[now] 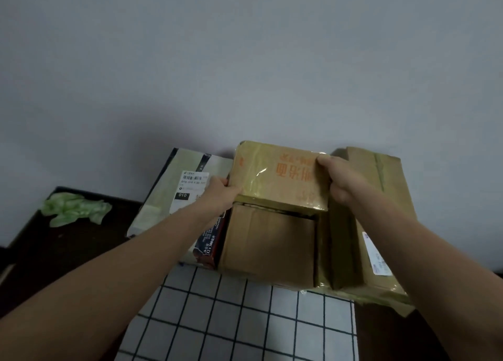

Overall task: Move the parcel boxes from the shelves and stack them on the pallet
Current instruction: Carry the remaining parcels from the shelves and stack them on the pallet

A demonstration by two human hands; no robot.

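Gripped the tape-wrapped parcel box [280,178] at both short ends, with the left hand [220,194] curled round the left end by its near corner and the right hand [340,181] clamped on the right end, thumb over the top edge and fingers down the side. Held nothing else in the hands.

Sat directly above the far part of the plain brown box [269,246], either resting on it or hovering just over it; could not tell which. Flanked by a pale labelled box [174,194] to the left of the plain brown box and a tall taped box [381,211] to its right, with a checkered cloth [245,319] in front of it and a bare wall [245,61] behind. Could not make out the pallet itself.

Looked like the placing step of a stack. Called for a level lowering, with the near edge squared to the plain brown box's front. Needed the fingertips slid out sideways only once the weight had settled, since the glossy tape looked slippery and the gaps to the neighbours were narrow. Risked a pinched right hand against the tall taped box.

Lay flat, broad printed face upward. Ran long axis left to right, from one hand to the other. Showed the orange print upside down from the head view, with the tops of the characters towards the person.
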